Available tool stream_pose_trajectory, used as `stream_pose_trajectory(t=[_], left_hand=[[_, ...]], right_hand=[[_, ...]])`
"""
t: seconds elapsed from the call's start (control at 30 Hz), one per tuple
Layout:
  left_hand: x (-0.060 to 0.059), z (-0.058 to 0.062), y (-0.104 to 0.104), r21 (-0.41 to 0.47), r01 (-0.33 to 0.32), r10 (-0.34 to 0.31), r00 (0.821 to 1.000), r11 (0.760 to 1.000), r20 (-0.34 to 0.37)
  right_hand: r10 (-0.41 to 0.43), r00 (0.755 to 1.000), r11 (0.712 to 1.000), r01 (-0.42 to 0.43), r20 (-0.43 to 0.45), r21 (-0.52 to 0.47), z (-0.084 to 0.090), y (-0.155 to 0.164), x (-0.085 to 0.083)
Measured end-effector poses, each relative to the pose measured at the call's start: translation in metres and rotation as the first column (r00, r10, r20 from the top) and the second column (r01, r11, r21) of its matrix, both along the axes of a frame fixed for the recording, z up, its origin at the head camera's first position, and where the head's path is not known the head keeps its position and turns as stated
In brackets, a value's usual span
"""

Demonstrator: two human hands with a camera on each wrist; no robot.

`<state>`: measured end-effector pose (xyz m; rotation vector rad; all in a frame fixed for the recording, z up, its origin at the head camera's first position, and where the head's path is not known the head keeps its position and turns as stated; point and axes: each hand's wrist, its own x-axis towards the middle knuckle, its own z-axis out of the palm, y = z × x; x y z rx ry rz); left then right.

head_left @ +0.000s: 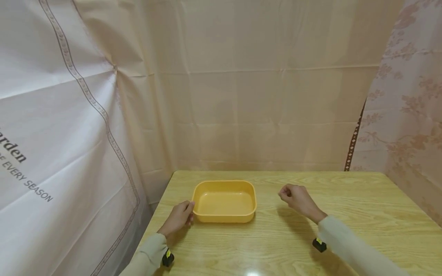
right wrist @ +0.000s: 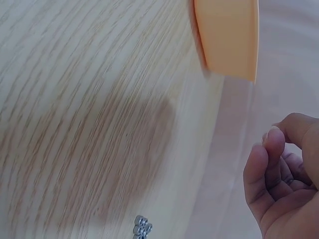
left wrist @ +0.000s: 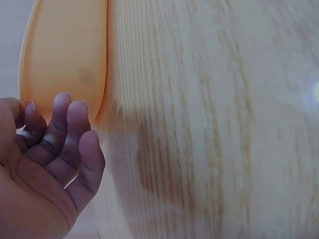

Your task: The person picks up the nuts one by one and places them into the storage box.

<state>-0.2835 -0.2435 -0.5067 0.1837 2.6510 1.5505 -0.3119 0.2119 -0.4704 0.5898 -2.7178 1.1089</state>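
A yellow plastic tray (head_left: 224, 219), rectangular with rounded corners, sits upright on the table with nothing in it. At its left end my left hand (head_left: 179, 216) pinches the rim between thumb and index finger. In the left wrist view, the other fingers of the left hand (left wrist: 55, 164) curve loosely beside the tray's wall (left wrist: 65, 55). My right hand (head_left: 298, 199) is raised over the table, to the right of the tray and apart from it. Its fingers are curled and thumb meets index; nothing shows between them in the right wrist view of that hand (right wrist: 284, 184).
The wood-grain table (head_left: 276, 245) extends beyond both hands. Beige cloth (head_left: 259, 115) hangs behind its far edge, white printed cloth (head_left: 69, 134) on the left, floral cloth (head_left: 411, 115) on the right. A small silver cluster (right wrist: 142, 227) shows at the right wrist view's lower edge.
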Motion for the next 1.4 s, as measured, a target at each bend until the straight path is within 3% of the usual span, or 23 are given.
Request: stream_pose_trajectory(t=[0.47, 0.77, 1.4], left_hand=[[0.0, -0.001, 0.0, -0.025, 0.005, -0.005, 1.0, 1.0, -0.025], [0.003, 0.0, 0.0, 0.011, 0.006, -0.006, 1.0, 1.0, -0.003], [0.004, 0.001, -0.004, 0.049, -0.02, 0.019, 1.0, 0.999, 0.012]], right_hand=[[0.02, 1.0, 1.0, -0.02, -0.014, 0.011, -0.003, -0.014, -0.003], [0.044, 0.997, 0.999, -0.043, 0.058, -0.02, -0.001, -0.024, 0.001], [0.056, 0.997, 0.998, -0.056, 0.045, -0.01, -0.005, -0.048, 0.001]])
